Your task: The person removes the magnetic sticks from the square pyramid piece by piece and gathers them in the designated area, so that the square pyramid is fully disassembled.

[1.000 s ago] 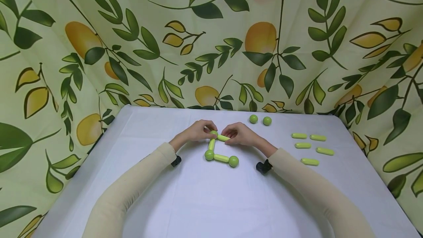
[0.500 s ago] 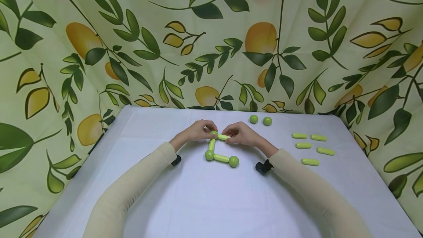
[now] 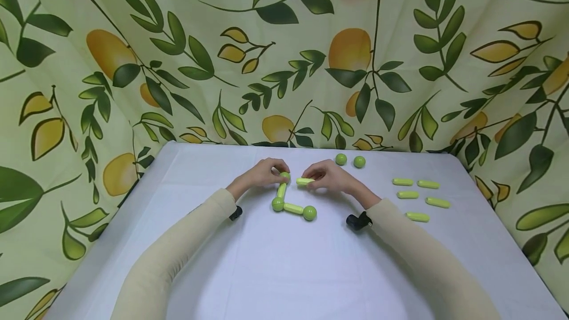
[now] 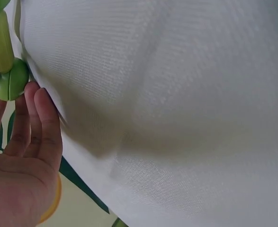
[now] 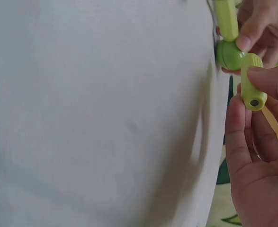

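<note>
The pale green grooved rod (image 3: 304, 181), pinched between thumb and fingers of my right hand (image 3: 330, 177), now stands apart at three o'clock from the green ball (image 4: 16, 78) that my left hand (image 3: 265, 173) pinches; half a second ago its tip met that ball. A narrow gap separates them in the head view, so I judge this joint unmade. The frame itself has shifted slightly toward ten o'clock yet remains whole: from the pinched ball, an upright-side rod (image 3: 281, 190) runs between six and seven o'clock to the corner ball (image 3: 277, 204), whence a base rod (image 3: 293, 208) leads just past three o'clock to the end ball (image 3: 309, 213). A dark round inset, perhaps a magnet, marks my rod's near end. Two loose balls (image 3: 341, 159) lie between two and three o'clock from my left hand; five loose rods (image 3: 407, 194) lie around three.
</note>
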Tool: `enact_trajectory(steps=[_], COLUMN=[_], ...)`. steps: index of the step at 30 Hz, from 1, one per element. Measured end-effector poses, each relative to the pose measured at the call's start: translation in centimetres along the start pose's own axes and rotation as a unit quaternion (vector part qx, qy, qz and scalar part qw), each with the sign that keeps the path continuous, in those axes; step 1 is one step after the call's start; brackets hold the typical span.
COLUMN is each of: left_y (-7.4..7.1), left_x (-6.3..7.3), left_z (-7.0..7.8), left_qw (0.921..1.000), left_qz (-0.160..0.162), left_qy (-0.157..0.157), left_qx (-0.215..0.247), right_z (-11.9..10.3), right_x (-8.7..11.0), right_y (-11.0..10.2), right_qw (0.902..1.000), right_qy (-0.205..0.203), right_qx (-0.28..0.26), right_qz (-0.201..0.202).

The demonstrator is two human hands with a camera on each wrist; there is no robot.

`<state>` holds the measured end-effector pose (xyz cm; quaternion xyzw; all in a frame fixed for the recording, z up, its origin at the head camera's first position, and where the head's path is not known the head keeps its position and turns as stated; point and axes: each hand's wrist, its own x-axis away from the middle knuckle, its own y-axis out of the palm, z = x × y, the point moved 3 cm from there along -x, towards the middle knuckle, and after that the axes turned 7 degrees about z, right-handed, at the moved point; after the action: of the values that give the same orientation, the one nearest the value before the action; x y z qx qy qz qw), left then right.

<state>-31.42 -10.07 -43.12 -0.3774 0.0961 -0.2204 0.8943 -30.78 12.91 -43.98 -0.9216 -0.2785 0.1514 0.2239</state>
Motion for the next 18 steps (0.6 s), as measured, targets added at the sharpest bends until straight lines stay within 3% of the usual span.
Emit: enact_trajectory(steps=[7,18], left_y=[0.0,0.0], left_x=[-0.1,0.1], left_z=[-0.2,-0.1], left_qw=[0.9999,0.9998], left_qz=[-0.005,0.0], left_qy=[-0.007,-0.004], left_qx=[0.007,0.021], right_z=[-0.3,0.8], right_x=[2.3,8.2], right_y=[-2.6,-7.2], right_qw=[0.9995,0.995], right_qy=[0.017,0.037], right_qx=[-0.01,-0.006], right_qz=[0.027,0.093])
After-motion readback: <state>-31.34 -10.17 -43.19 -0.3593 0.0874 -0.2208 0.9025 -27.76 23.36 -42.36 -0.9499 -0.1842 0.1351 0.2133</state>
